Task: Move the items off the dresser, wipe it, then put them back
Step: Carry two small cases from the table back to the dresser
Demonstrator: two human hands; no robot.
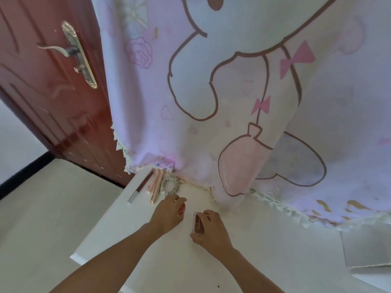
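Pink cartoon cloth (211, 81) is hanging behind the white dresser (254, 250), hem brushing the top. L hand (167, 214) is curling round a small red round thing (182, 208). R hand (211, 229) is pinching a flat rosy case (198, 224) by its edges, long axis approx 12-to-6, prob. for setting down flat. At 11 o'clock a liner pencil (140, 187), pink tube (152, 181) and gold tube (157, 188) are lying parallel, pointing 1 o'clock, w/ a scrunchie (170, 185) beside them, likely tucked back for tidiness.

Bare forearms, L hand (169, 212) + R hand (211, 227) — ring-like glint on L finger.
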